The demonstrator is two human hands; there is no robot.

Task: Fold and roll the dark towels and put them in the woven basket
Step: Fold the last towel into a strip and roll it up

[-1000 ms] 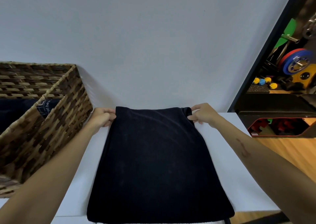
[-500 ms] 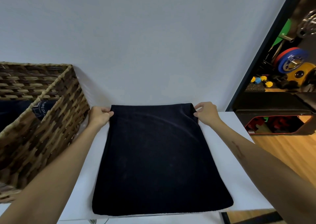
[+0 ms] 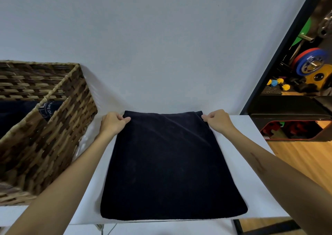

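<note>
Towel [image 3: 170,164], dark, one piece: lies flat on the white table [image 3: 255,163], its far edge close to the wall [image 3: 161,46], its near edge at the table's front.

Left hand [image 3: 114,122]: arm stretched forward from the lower left, hand at the towel's far left corner; fingers curled, thumb and fingers pinching the cloth at that corner.

Right hand [image 3: 218,120]: arm stretched forward from the lower right, hand at the towel's far right corner; fingers curled together, pinching the edge of the cloth there.

Basket [image 3: 53,136], woven, brown: stands on the table just left of the towel, beside the left forearm. Dark cloth [image 3: 16,112] lies inside it; pale printed lettering shows on a fold near the rim, too small and bent to read.

Weight plates [image 3: 309,64], red, blue and yellow: on the floor beyond the table's right side, with small yellow and blue dumbbells [image 3: 277,83] near them.
</note>
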